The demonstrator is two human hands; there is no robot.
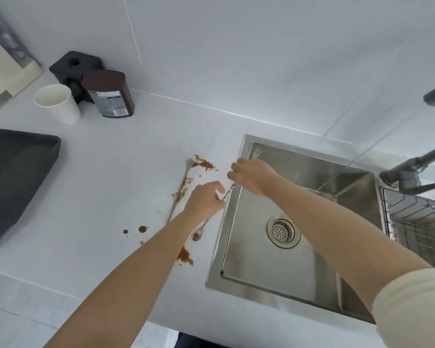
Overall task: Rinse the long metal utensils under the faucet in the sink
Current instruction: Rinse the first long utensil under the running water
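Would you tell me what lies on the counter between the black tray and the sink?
Head view: a long metal utensil lying in brown spills, and the left hand holding a second utensil.

Bright, even, diffuse light; faint shadows; soft glare on sink steel; wide-angle bending at edges (slight softness overall)

The right arm wears a wide, soft cream sleeve that ends near the elbow. The left arm is bare. The left grip and right grip are bare too. Some dark cloth shows at the bottom edge.
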